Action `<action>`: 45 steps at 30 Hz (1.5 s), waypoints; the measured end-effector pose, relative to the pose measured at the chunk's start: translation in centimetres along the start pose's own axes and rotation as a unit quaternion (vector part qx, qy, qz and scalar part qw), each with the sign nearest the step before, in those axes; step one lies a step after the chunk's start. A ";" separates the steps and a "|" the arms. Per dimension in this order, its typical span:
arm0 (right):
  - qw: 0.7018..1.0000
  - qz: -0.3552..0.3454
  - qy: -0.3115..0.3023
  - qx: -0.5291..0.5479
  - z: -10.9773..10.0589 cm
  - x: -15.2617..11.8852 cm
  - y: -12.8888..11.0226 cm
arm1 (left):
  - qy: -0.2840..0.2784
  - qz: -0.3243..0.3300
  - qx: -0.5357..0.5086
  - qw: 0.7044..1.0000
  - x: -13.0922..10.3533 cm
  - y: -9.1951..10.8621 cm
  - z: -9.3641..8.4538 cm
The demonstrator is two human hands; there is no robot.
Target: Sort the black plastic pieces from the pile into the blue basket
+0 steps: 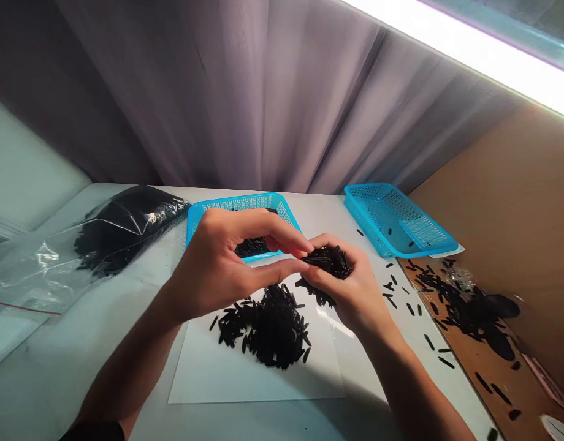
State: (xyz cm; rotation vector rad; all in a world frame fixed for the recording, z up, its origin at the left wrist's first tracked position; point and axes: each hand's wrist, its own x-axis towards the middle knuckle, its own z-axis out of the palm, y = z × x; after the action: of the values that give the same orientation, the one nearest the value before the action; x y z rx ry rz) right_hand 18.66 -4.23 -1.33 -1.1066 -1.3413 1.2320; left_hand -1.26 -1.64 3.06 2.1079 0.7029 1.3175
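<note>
A bunch of black pieces (pixel 335 260) is cupped in the right hand (pixel 362 288), likely to keep them gathered, above a loose pile (pixel 277 331); the left hand (pixel 222 257) is curved, thumb and fingertips brought to the bunch's edge.

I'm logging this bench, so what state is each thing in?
Clear plastic bag: partly filled.
Left blue plastic mesh basket: holding black sticks.
Right blue plastic mesh basket: nearly empty.
Black stick pile: loose, heaped.
Left hand: curled, grip unclear.
Right hand: holding black stick bunch.
</note>
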 end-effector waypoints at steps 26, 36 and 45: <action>0.999 -0.029 -0.008 0.014 -0.2 0.0 -0.2 | -0.004 0.097 -0.034 0.995 0.3 -0.3 -0.2; 1.000 -0.025 0.001 0.007 -0.1 0.2 -0.1 | -0.005 0.092 -0.058 0.994 0.3 -0.3 -0.4; 1.000 -0.022 -0.007 0.018 -0.1 0.1 -0.2 | -0.012 0.082 -0.051 0.995 0.3 -0.5 -0.5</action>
State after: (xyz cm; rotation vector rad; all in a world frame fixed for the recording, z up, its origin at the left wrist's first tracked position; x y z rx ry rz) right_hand 18.69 -4.11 -1.13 -1.0395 -1.3419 1.2301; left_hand -1.68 -1.03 3.10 2.1316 0.4484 1.3817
